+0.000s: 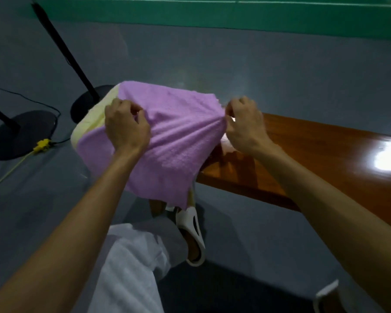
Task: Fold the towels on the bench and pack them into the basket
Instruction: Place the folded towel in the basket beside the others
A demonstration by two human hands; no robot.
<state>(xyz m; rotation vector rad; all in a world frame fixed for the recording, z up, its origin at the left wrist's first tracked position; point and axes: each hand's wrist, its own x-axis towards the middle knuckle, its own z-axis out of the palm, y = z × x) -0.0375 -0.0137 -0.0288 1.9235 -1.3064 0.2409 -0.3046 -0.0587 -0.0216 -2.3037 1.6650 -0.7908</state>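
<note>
Lilac terry-cloth towel (178,141): draping over a pale yellow rounded object (92,119), possibly the basket, at the glossy brown wooden counter's (314,159) left end. Left hand (127,129) and right hand (244,127) are pinching it, each grip holding bunched cloth, seemingly stretching it flat for folding.

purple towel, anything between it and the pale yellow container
Nothing visible does. The left hand and right hand pinch the purple terry towel, which drapes directly over the pale yellow rounded container at the end of the glossy brown wooden bench. Its inside is hidden.
</note>
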